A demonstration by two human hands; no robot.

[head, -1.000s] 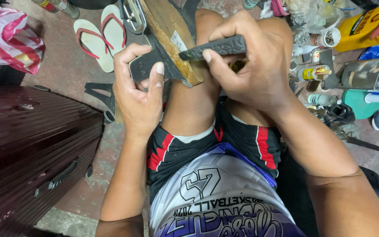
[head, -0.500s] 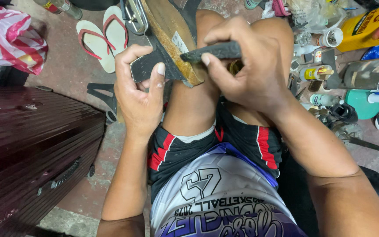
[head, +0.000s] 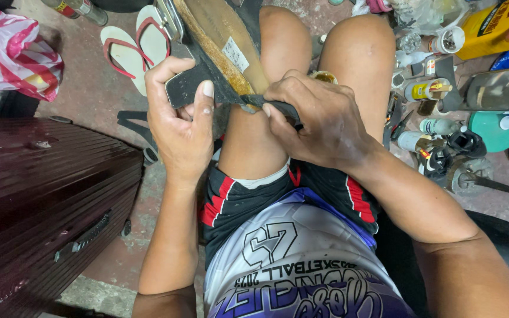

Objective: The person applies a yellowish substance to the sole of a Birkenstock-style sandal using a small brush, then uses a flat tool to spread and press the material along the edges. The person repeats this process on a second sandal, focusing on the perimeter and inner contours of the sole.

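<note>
Your left hand (head: 181,121) grips the heel end of an upturned shoe (head: 219,50) that rests across your left knee, its tan, worn underside facing up with a small pale sticker on it. The fingers of that hand wrap tight around the black rubber sole piece (head: 187,88), thumb pressed flat on its upper face. Your right hand (head: 319,121) is closed on the other end of the same black strip, fingers curled over it and pinching it just where it meets the crusty yellow glue line along the shoe's edge. The two hands sit close together, with the strip running between them. You are seated, knees apart over a reddish concrete floor (head: 89,100). A pair of white flip-flops with red straps (head: 136,44) lies on the floor beyond your left hand, and a pink striped plastic bag (head: 10,53) sits farther left. A dark maroon case (head: 42,200) stands beside your left leg. To your right, small bottles and jars (head: 425,91), a yellow can (head: 493,26) and a teal round lid (head: 490,129) crowd the floor.
</note>
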